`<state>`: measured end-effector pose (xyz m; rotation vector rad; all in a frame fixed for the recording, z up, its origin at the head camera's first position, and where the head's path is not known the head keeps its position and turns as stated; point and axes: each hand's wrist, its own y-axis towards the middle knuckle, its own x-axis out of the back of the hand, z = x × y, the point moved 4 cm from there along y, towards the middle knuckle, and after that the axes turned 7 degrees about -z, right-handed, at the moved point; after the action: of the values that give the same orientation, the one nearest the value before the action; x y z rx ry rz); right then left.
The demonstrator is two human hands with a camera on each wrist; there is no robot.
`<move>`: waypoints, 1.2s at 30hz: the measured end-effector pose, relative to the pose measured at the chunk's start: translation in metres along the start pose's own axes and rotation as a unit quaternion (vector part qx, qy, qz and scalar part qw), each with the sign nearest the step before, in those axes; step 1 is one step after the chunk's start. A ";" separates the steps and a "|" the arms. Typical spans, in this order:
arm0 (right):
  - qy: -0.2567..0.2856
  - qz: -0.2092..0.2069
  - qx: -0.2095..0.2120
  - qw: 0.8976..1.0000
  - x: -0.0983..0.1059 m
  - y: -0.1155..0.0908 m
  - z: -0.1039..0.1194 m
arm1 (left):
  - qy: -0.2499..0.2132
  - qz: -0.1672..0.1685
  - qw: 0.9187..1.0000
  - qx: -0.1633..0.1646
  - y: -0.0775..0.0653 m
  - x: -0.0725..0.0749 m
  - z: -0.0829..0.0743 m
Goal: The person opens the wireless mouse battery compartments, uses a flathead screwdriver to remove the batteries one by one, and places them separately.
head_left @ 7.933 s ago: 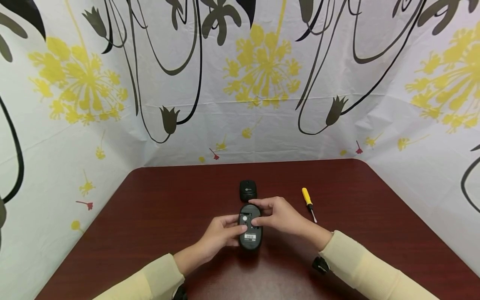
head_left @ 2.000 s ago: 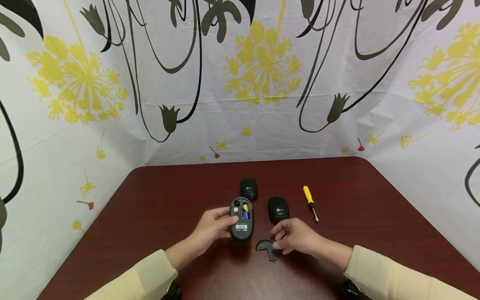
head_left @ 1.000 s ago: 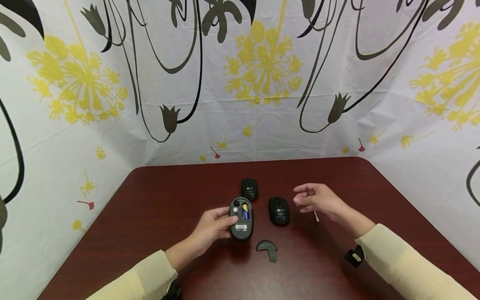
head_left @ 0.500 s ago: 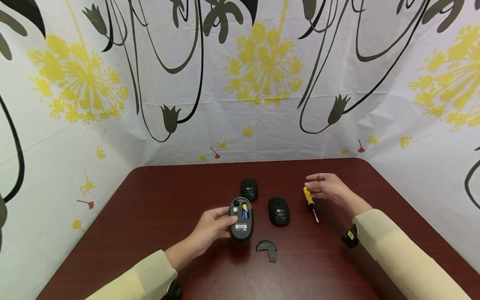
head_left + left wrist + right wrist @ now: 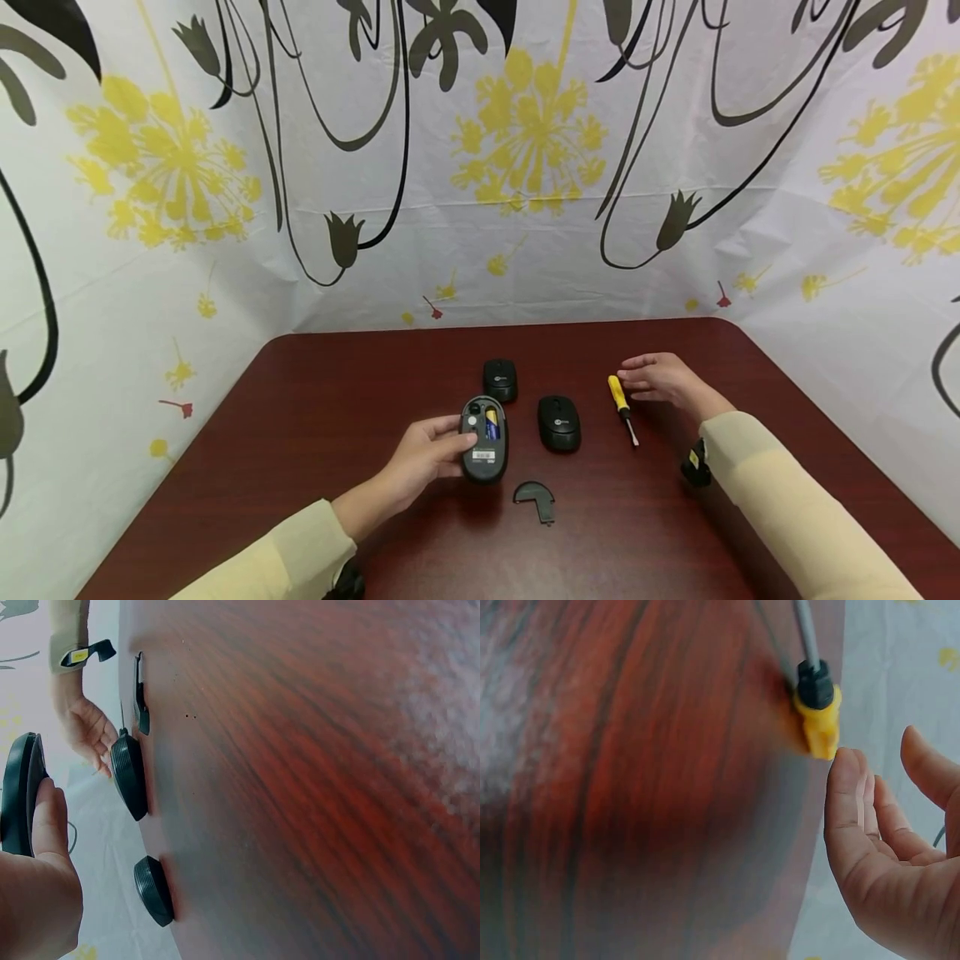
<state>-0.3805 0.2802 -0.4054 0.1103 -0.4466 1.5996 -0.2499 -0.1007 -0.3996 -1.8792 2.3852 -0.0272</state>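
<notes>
In the head view my left hand [image 5: 422, 462] grips an upturned black computer mouse [image 5: 484, 467], thumb across its underside. Its battery bay lies uncovered, with a blue and gold battery [image 5: 492, 423] inside. The mouse's loose L-shaped battery cover [image 5: 535, 496] lies on the table to the right and nearer. My right hand [image 5: 666, 382] is beside the yellow handle of a screwdriver [image 5: 619, 400], its fingers loosely extended and holding nothing. From the right wrist view, the fingertips [image 5: 847, 761] are close to the handle's end, and the thumb is spread apart.
Two more black mice lie right side up: a smaller mouse [image 5: 499, 380] behind the held one, and a second mouse [image 5: 558, 423] between it and the screwdriver. The dark red table [image 5: 360, 375] ends at a patterned white cloth [image 5: 450, 167] behind.
The battery cover came off the mouse and was laid on the table. My right hand then left it, passed over the screwdriver and now sits just right of the handle. The left hand stays still.
</notes>
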 end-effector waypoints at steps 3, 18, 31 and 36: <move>0.002 -0.001 -0.009 1.000 0.001 0.004 -0.007 | 0.000 0.000 1.000 0.001 0.000 -0.001 0.000; -0.027 -0.002 -0.004 1.000 -0.003 0.009 -0.020 | -0.002 0.003 1.000 0.003 0.002 -0.004 0.002; -0.112 -0.030 0.038 0.992 -0.014 0.001 -0.012 | -0.006 0.000 1.000 0.008 0.001 -0.005 0.003; -0.125 -0.038 0.041 0.991 -0.017 0.002 -0.010 | -0.005 0.002 1.000 0.004 0.001 -0.005 0.003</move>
<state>-0.3787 0.2681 -0.4205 0.3901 -0.5638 1.5357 -0.2495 -0.0951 -0.4019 -1.8666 2.3787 -0.0280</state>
